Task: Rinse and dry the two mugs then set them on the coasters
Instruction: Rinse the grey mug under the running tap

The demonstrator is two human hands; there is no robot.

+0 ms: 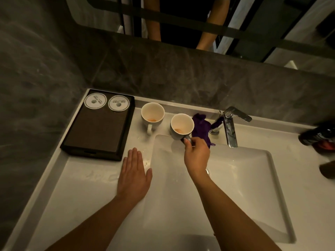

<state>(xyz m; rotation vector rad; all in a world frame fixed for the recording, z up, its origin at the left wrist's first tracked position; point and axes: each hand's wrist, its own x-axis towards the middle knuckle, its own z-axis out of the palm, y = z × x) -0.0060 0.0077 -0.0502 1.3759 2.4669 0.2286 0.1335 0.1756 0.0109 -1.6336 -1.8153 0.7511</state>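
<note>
I see the white sink (pixel 253 178) filling the lower centre and a dark tray (pixel 97 134) at middle left. The left hand (pixel 134 174) lies flat on the counter with its fingers straight. The right hand (pixel 196 156) pinches the handle of the nearer mug (pixel 182 124) at the basin's upper rim, and the fingers mostly hide that handle. The second mug (pixel 152 113) stands just left of it, untouched. A purple cloth (pixel 200 125) is half hidden behind the held mug. Two coasters (pixel 95 100) top the tray.

Smooth glossy white ceramic: left mug (pixel 152 115), right mug (pixel 181 126) (dull orange film at the bottoms). Glazed white sink (pixel 250 178), wet in patches. Polished chrome faucet (pixel 230 131). Soft purple cloth (pixel 201 126). Matt dark tray (pixel 97 134), finely textured, under white paper coasters (pixel 95 100). Matt veined grey stone wall (pixel 181 78).
</note>
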